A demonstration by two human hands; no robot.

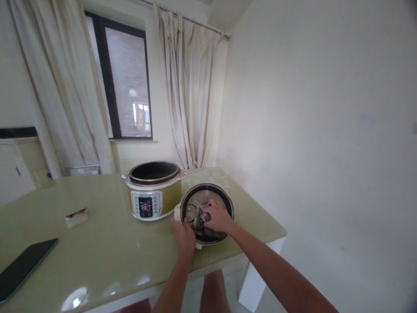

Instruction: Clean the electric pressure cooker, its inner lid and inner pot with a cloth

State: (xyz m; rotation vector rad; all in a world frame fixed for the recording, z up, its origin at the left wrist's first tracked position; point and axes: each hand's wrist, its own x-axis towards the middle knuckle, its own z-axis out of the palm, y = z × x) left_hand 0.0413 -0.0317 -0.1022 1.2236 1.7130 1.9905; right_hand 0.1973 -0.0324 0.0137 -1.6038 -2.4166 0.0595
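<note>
A round pressure cooker lid (208,195) lies with its metal inner side up on the table near the right corner. My left hand (185,237) grips the lid's near-left rim, thumb over the edge. My right hand (217,216) is closed around a bunched grey cloth (198,219), pressed against the inside of the lid. Part of the cloth is hidden under my fingers. Just behind and to the left stands the white electric pressure cooker (153,191), open at the top, its dark inner pot visible and its control panel facing me.
The glossy greenish table (107,243) carries a small tissue packet (77,216) and a dark tablet-like slab (28,265) on the left. A white wall (309,130) rises beyond the table's right edge. Curtains (192,87) and a window (127,78) are at the back.
</note>
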